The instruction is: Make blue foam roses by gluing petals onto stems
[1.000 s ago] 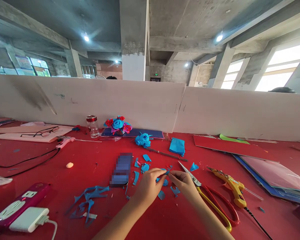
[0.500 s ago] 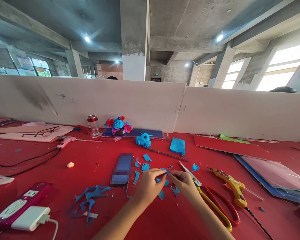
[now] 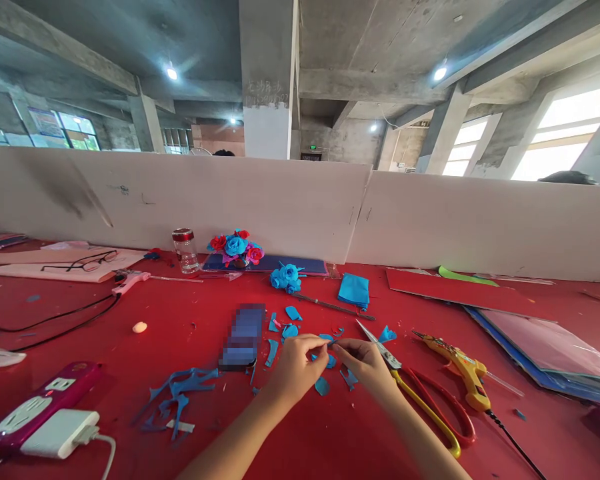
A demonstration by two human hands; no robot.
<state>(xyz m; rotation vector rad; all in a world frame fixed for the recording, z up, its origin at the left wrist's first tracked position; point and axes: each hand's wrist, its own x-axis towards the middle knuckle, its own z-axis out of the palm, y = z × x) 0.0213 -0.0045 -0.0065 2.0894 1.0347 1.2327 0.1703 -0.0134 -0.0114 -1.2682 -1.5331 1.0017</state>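
On the left of the red surface [image 3: 320, 443], a power strip [image 3: 77, 379] and pink glue gun [image 3: 130, 281] lie apart. Next come blue strips [image 3: 180, 387] and a phone [image 3: 243, 337], with flowers [image 3: 236, 247] behind. Low in the middle, the left hand [image 3: 297, 367] and right hand [image 3: 365, 363] point inward, pinching a tiny blue bit [image 3: 331, 343]; less of it shows than before. Scissors [image 3: 384, 347] and a yellow glue gun [image 3: 460, 372] sit to the right. Past the pale wall [image 3: 205, 207], the grey room has bright windows [image 3: 563, 130] far right.
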